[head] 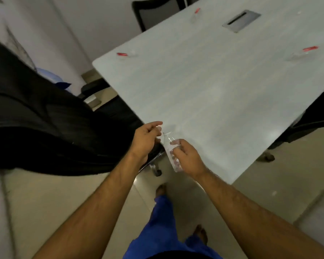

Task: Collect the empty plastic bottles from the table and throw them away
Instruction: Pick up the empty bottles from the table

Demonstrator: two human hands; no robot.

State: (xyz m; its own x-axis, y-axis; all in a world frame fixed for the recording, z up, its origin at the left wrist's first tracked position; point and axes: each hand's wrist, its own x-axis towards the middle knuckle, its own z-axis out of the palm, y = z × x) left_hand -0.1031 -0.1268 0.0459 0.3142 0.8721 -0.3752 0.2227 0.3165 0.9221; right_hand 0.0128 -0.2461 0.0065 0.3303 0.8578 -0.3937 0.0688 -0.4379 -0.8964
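Observation:
My right hand (187, 156) grips a clear plastic bottle (169, 146) at the near corner of the pale grey table (204, 86); its neck points up and away. My left hand (147, 139) hovers just left of the bottle's top, fingers curled, holding nothing that I can make out. Three more clear bottles with red labels lie on the table: one near the far left corner (126, 54), one at the far edge (195, 14), one at the right (303, 52).
A black office chair (45, 128) stands close on the left, its wheeled base by the table corner. Another black chair (153, 14) is behind the table and a third (310, 118) at the right. A grey cable hatch (240, 20) is set in the tabletop.

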